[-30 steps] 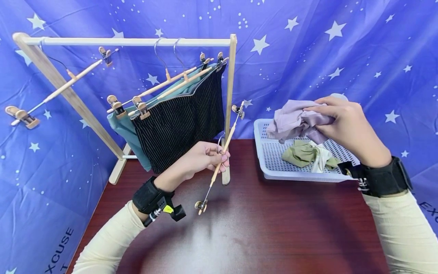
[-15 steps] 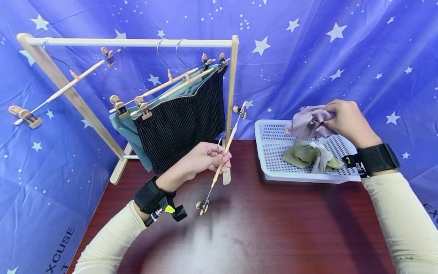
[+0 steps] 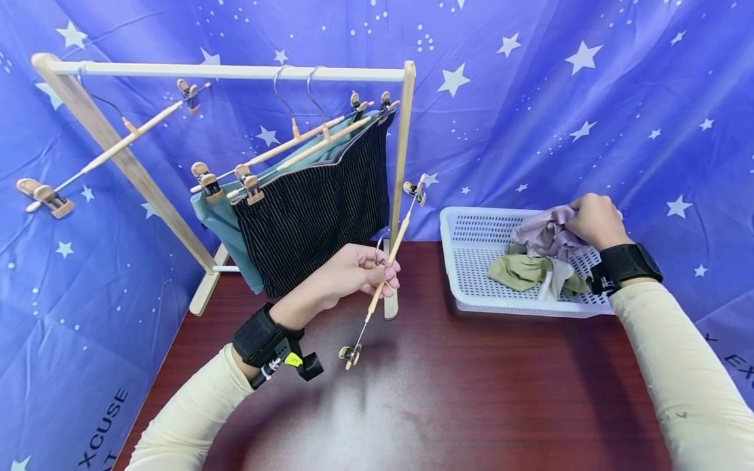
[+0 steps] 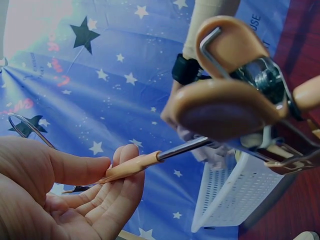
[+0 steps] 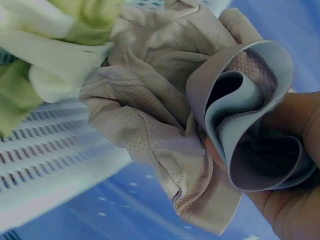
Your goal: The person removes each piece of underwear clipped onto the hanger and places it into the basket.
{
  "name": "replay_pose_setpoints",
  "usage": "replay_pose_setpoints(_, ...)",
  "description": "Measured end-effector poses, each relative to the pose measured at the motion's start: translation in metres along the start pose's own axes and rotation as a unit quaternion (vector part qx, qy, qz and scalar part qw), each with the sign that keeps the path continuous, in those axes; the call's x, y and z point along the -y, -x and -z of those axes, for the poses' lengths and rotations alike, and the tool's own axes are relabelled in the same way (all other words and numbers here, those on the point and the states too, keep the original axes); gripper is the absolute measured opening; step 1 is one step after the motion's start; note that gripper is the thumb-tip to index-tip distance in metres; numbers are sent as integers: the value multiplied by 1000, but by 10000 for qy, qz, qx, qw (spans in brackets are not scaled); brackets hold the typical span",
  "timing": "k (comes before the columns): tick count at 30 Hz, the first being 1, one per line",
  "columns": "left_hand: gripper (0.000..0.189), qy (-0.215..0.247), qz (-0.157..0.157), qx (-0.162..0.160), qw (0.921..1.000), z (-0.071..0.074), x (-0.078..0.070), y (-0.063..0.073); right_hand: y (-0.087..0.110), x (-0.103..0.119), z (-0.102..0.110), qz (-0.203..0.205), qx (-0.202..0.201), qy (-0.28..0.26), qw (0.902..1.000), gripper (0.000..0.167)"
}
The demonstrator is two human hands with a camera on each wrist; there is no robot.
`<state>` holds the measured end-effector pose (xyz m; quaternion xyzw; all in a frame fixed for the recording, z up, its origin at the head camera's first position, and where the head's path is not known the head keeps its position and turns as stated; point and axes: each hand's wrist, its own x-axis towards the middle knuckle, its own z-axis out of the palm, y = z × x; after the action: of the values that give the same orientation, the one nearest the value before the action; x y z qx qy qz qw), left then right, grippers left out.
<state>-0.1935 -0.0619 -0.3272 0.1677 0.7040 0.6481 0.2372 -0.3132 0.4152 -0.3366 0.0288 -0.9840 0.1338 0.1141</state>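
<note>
In the head view my left hand (image 3: 368,271) pinches the wooden bar of a clip hanger (image 3: 398,239) between thumb and fingers. The hanger slants over the table, and both its clips have nothing in them. My right hand (image 3: 597,221) grips a crumpled mauve garment (image 3: 548,233) over the back right of a white plastic basket (image 3: 450,255). In the right wrist view the garment's waistband (image 5: 240,115) folds over between the fingers, and its perforated cloth hangs down. Beneath it in the basket lies an olive-green garment (image 3: 518,271) with a white part.
A wooden rack (image 3: 235,70) stands at the left. From it hang black striped shorts (image 3: 318,209), a teal garment (image 3: 226,242) behind them, and a bare clip hanger (image 3: 132,137). The dark red table (image 3: 459,386) extends in front. A blue star-patterned curtain (image 3: 518,118) surrounds it.
My right hand has lowered the mauve garment and carried it right, from above the basket down into its back right part. The left hand and its hanger have stayed nearly still.
</note>
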Motion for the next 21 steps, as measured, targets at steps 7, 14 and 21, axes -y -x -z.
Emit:
replay_pose_setpoints(7, 21, 3, -33, 32, 10000, 1, 3, -1, -2, -14, -21, -262, 286, 29, 9992, 25)
replay_pose_setpoints(14, 20, 9, -68, 24, 10000, 1, 4, -2, -6, -18, -38, -176, 879, -17, 9960, 18)
replay_pose_setpoints(21, 20, 18, -92, 27, 10000, 2, 6, -2, -5, -13, -46, 67, 2425, 31, 9701, 31)
